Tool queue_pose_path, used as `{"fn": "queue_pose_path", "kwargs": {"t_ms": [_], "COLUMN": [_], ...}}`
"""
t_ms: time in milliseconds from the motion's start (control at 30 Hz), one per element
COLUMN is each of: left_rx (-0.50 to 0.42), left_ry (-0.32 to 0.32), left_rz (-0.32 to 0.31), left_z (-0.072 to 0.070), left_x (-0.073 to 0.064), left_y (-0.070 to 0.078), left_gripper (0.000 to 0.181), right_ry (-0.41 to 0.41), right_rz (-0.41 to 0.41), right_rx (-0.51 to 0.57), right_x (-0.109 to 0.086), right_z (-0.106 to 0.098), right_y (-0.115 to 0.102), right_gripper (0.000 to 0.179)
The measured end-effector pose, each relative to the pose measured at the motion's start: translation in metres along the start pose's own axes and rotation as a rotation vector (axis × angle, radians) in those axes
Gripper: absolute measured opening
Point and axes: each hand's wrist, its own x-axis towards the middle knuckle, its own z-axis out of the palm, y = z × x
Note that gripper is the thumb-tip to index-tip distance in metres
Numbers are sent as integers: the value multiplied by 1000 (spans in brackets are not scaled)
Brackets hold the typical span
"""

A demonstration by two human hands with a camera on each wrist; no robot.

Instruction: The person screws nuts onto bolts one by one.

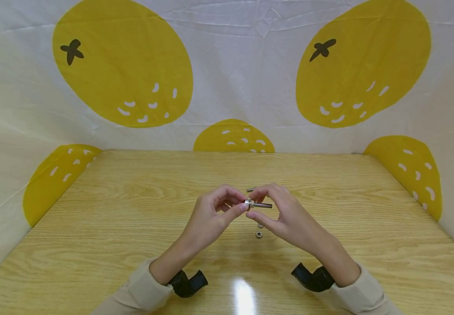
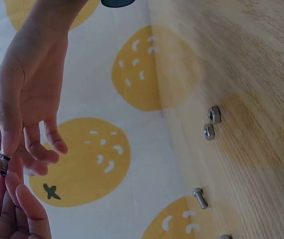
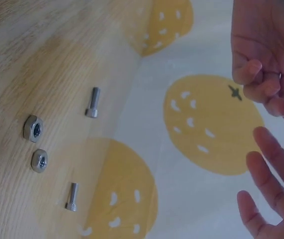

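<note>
A metal bolt (image 1: 264,205) is held nearly level above the table, its bare shank pointing right. A nut (image 1: 252,204) sits around it close to the left fingertips, which hide its other end. My left hand (image 1: 211,215) pinches that end between thumb and fingers. Around the nut, my right hand (image 1: 290,214) has thumb and index finger spread, the thumb a little apart below; whether the index touches the nut I cannot tell. In the right wrist view, the other fingers (image 3: 266,169) of the right hand are spread.
On the wooden table (image 1: 132,192) lie two loose nuts (image 3: 33,128) (image 3: 40,161) near each other. Two loose bolts (image 3: 93,103) (image 3: 72,197) lie beyond them. A white cloth with yellow fruit prints (image 1: 242,74) encloses the back and sides.
</note>
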Motion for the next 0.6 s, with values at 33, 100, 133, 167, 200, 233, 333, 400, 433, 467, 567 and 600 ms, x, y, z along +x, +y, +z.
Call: {"fn": "queue_pose_path", "kwargs": {"t_ms": [33,100,133,167,200,233,333,400,433,467,567,600], "left_rx": [0,-1,-2,-3,-4,-5,-8,-12,-13,-12,-12,-8], "left_ry": [0,0,0,1,0,1,2,3,4,6,10,11], "left_rz": [0,3,3,4,4,4,-2,-6,-5,-8,-10,-6], "left_z": [0,0,0,0,0,0,-1,-1,-1,-1,-1,-1], "left_x": [0,0,0,0,0,0,0,0,0,0,0,0], "left_y": [0,0,0,0,0,1,1,1,1,1,2,2], "left_gripper": [13,13,13,13,13,13,13,13,13,12,11,12], "right_ry": [8,21,26,30,33,37,36,31,27,24,9,4], "right_rz": [-21,-56,-71,-85,-96,-106,-119,-119,-116,-112,-93,-82], "right_rx": [-3,0,3,7,10,13,18,21,20,20,18,20], "right_x": [0,0,0,0,0,0,0,0,0,0,-1,-1], "right_z": [0,0,0,1,1,1,1,1,1,1,1,1], "right_y": [0,1,1,2,3,3,4,4,4,4,4,3], "right_gripper": [28,27,26,25,25,24,24,23,22,21,18,17]}}
